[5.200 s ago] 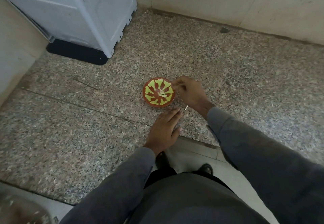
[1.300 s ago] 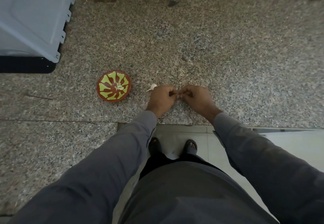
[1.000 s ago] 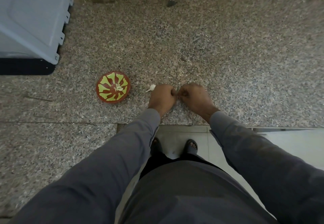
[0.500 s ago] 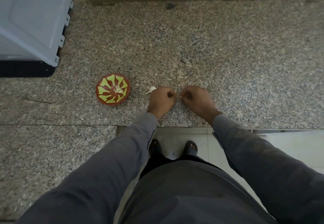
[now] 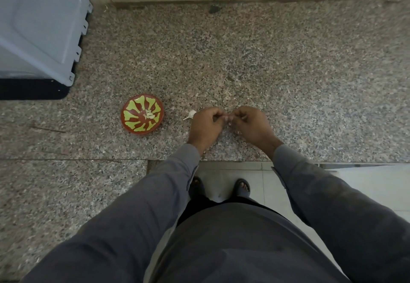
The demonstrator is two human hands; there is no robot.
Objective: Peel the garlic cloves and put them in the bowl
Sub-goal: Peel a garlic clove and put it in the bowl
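Since half a second ago my two hands have drawn closer until the fingertips meet, while the bowl and the loose clove have stayed put. Largest in view is the speckled granite counter [image 5: 288, 72], which lies under both hands. Up and far to the left of the hands stands a pale grey appliance [image 5: 37, 27]. My left hand [image 5: 205, 125] and right hand [image 5: 253, 125] are side by side, fingers curled inward, tips touching over a small pale garlic clove [image 5: 227, 118], barely visible between them; which hand carries its weight I cannot tell. Well to the left of the left hand sits the red bowl [image 5: 131, 125] with a yellow-green pattern, a few peeled cloves [image 5: 149, 114] at its centre. Just beside the left knuckles, on the bowl side, lies an unpeeled clove [image 5: 191, 114] with a thin tail.
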